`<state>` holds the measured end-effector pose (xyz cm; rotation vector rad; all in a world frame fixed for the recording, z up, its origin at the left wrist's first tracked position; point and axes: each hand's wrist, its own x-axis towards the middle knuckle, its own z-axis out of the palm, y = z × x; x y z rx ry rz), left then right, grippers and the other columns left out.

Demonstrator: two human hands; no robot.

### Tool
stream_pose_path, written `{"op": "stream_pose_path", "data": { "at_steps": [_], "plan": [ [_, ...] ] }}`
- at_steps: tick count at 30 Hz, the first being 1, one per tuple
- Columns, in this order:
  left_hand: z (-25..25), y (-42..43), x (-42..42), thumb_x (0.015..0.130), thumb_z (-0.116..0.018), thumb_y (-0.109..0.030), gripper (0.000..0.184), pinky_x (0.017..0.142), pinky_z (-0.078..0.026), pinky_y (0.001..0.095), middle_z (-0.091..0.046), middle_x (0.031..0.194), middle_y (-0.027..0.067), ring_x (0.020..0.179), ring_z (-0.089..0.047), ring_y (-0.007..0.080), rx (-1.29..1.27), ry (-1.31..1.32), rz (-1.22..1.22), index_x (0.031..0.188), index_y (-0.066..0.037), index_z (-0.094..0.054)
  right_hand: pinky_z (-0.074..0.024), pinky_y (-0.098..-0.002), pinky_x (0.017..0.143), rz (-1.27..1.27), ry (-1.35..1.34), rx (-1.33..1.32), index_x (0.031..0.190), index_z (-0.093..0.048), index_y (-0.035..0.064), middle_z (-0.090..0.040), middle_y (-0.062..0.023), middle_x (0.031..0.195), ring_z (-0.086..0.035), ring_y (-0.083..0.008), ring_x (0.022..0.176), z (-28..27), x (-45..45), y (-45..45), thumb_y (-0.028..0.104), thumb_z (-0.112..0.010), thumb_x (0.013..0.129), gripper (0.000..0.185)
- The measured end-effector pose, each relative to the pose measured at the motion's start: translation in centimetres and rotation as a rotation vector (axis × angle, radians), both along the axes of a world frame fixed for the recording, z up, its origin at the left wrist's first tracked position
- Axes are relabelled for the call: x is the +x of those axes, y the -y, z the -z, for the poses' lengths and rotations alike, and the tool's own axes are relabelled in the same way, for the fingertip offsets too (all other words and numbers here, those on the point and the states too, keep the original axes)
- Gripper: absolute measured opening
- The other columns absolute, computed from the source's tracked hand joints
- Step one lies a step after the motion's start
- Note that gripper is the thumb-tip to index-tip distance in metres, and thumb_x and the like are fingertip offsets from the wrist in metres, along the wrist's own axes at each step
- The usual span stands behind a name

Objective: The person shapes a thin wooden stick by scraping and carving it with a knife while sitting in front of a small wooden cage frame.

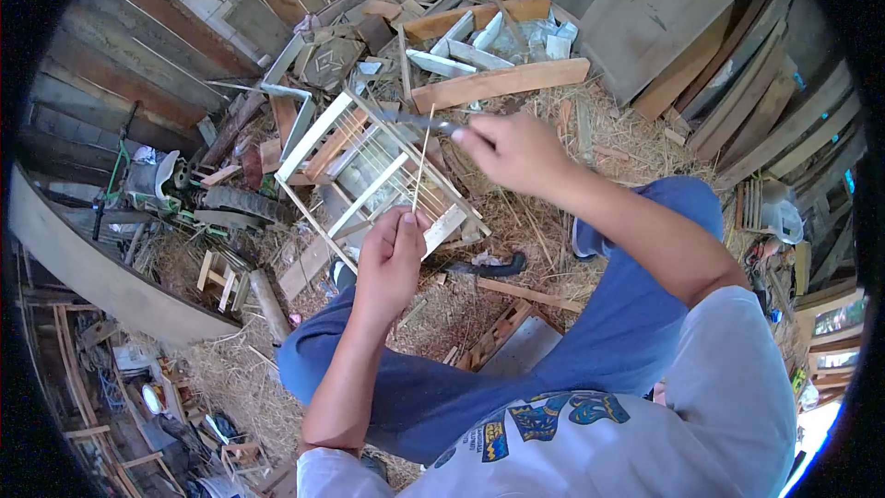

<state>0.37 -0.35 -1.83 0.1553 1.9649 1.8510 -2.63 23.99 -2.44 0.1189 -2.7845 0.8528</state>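
My left hand (392, 254) is closed around the lower end of a thin wooden stick (422, 164), which points up and slightly right. In my right hand (510, 152) is the dark handle of a knife (406, 117). Its blade reaches left and crosses near the stick's upper end; whether the two touch I cannot tell. Below and beyond my hands stands a pale wooden frame (309, 143) with several thin bars strung across it. My left hand hides part of the frame's near side.
A curved dark handle (502, 266) lies on the straw-covered ground between my legs. Boards and scraps, including a long plank (502, 83), are piled at the back. A large wooden panel (682, 14) leans at the right. On the left stands a wheeled machine (235, 203).
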Motion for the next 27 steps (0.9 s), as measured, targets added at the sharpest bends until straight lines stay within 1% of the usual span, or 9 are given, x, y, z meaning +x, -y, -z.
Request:
{"op": "stream_pose_path", "data": {
  "at_steps": [1,5,10,12,13,17,21,23,27],
  "plan": [
    [-0.3,-0.1,0.0,0.111,-0.042,-0.018,0.024,0.051,-0.025,0.0225,-0.04,0.066,-0.0081,0.057,-0.033,0.0014,0.014,0.018,0.009,0.099,-0.003,-0.057,-0.0513,-0.0523,0.053,-0.041,-0.101,0.003,0.075,-0.065,0.0101,-0.065,-0.0149,0.062,-0.066,-0.0384,0.057,-0.2,0.3,0.7,0.043,-0.059,0.097,0.04],
    [0.6,-0.2,0.1,0.112,-0.042,-0.024,0.026,0.045,-0.022,0.0219,-0.04,0.064,-0.0079,0.052,-0.033,0.0008,0.071,-0.026,0.03,0.102,-0.005,-0.057,-0.0541,-0.0502,0.054,-0.278,-0.086,0.115,0.075,-0.066,0.0114,-0.064,-0.015,0.059,-0.067,-0.0368,0.056,-0.8,3.1,3.2,0.041,-0.061,0.095,0.036],
    [0.9,-0.3,-0.1,0.112,-0.043,-0.023,0.024,0.044,-0.022,0.0219,-0.04,0.064,-0.008,0.052,-0.034,0.0011,0.085,0.002,-0.013,0.098,-0.007,-0.055,-0.0535,-0.0503,0.052,-0.198,-0.05,0.051,0.08,-0.066,0.0126,-0.064,-0.0143,0.058,-0.066,-0.0374,0.053,-0.6,1.4,2.1,0.042,-0.061,0.095,0.034],
    [0.8,-0.3,0.1,0.112,-0.045,-0.023,0.024,0.044,-0.021,0.0221,-0.039,0.064,-0.0076,0.051,-0.033,0.0015,0.084,-0.012,-0.006,0.098,-0.007,-0.055,-0.0527,-0.0502,0.05,-0.286,-0.13,0.146,0.078,-0.067,0.0132,-0.064,-0.0137,0.058,-0.066,-0.0369,0.053,-0.7,2.4,2.6,0.043,-0.061,0.095,0.035],
    [0.8,-0.4,-0.2,0.112,-0.045,-0.023,0.024,0.044,-0.021,0.0221,-0.039,0.064,-0.0076,0.051,-0.033,0.0015,0.081,-0.012,-0.002,0.098,-0.007,-0.055,-0.047,-0.0454,0.045,-0.287,-0.231,0.092,0.077,-0.064,0.0134,-0.06,-0.0097,0.054,-0.063,-0.0327,0.049,-0.3,2.2,2.5,0.04,-0.065,0.094,0.032],
    [1.0,-0.6,-0.9,0.111,-0.044,-0.016,0.024,0.053,-0.028,0.0223,-0.041,0.066,-0.0066,0.059,-0.036,0.0021,0.032,-0.033,-0.024,0.094,-0.004,-0.055,-0.048,-0.046,0.046,-0.24,-0.185,0.114,0.078,-0.065,0.0142,-0.061,-0.0102,0.056,-0.064,-0.0328,0.05,-0.1,1.6,2.8,0.041,-0.065,0.094,0.031],
    [0.6,-0.6,0.1,0.111,-0.044,-0.017,0.023,0.054,-0.029,0.0225,-0.044,0.069,-0.0063,0.06,-0.038,0.0022,0.008,-0.05,-0.044,0.095,-0.005,-0.056,-0.0483,-0.0465,0.047,-0.297,-0.181,0.172,0.078,-0.065,0.014,-0.061,-0.0103,0.057,-0.064,-0.0331,0.051,-0.4,1.2,1.5,0.042,-0.065,0.094,0.032],
    [0.8,-0.2,0.3,0.111,-0.044,-0.017,0.023,0.054,-0.029,0.0223,-0.045,0.069,-0.0061,0.061,-0.038,0.0023,-0.018,-0.022,-0.038,0.096,-0.004,-0.057,-0.0482,-0.0464,0.047,-0.113,-0.226,0.2,0.076,-0.064,0.0143,-0.061,-0.0103,0.056,-0.064,-0.0332,0.051,0.6,-0.9,0.1,0.043,-0.065,0.094,0.033],
    [0.1,-0.8,0.5,0.111,-0.044,-0.017,0.024,0.054,-0.029,0.0222,-0.045,0.069,-0.0059,0.061,-0.038,0.0023,-0.018,-0.025,-0.013,0.096,-0.004,-0.057,-0.0521,-0.0498,0.049,-0.309,-0.195,0.101,0.077,-0.065,0.0125,-0.063,-0.0122,0.058,-0.066,-0.0359,0.052,-0.5,2.2,2.4,0.042,-0.062,0.095,0.035]
  ]
}}
